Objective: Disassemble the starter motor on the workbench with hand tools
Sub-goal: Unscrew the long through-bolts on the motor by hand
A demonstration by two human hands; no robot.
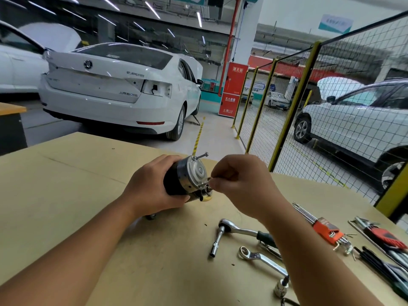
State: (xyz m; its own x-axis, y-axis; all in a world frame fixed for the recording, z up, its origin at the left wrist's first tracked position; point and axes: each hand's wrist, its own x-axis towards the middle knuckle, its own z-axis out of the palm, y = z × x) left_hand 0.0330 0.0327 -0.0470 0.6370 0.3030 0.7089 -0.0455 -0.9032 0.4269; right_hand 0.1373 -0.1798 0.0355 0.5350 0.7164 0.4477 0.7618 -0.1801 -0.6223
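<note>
A white car (114,89) with its tail lamp out stands behind the pale, matte fibreboard worktop (66,195). Near the worktop's far edge the left hand (152,186) wraps its fingers round the black cylindrical body of the starter motor (185,177), whose ribbed silver end cap faces the camera; a long bolt (199,156) sticks out at the top. The right hand (240,180) has its fingers curled tight, pinching something small at the cap's lower edge; what it is cannot be made out. Nearer the camera lie a chrome ratchet (231,230) with a socket extension, a shiny ring spanner (260,259) partly hidden by the right forearm, and an orange holder of hex keys (326,230). Further tools at the right edge are cut off.
</note>
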